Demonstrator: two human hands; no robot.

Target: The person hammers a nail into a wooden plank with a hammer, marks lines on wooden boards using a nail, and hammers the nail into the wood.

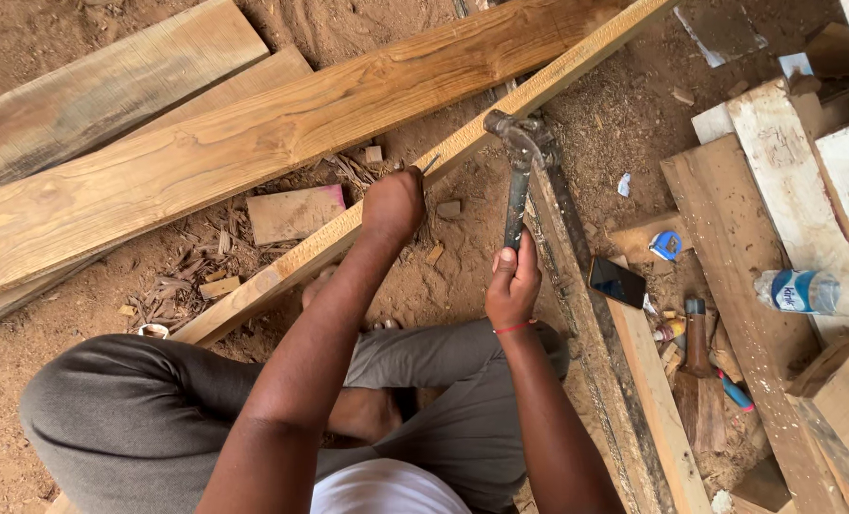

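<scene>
My right hand (513, 286) grips the dark metal handle of a claw hammer (519, 157), its head raised over a long narrow wooden batten (281, 269) that runs diagonally across the ground. My left hand (393, 203) is closed on the batten's edge, pinching a small nail (430, 164) against it just left of the hammer head. A red band circles my right wrist. My grey-trousered legs are folded below the batten.
Wide planks (205, 152) lie beyond the batten. A phone (617, 282) rests on a board at right, near a blue tape measure (665, 245), a plastic bottle (815, 292), a wooden-handled tool (697, 333) and white-painted boards (777, 181). Sawdust and wood scraps cover the ground.
</scene>
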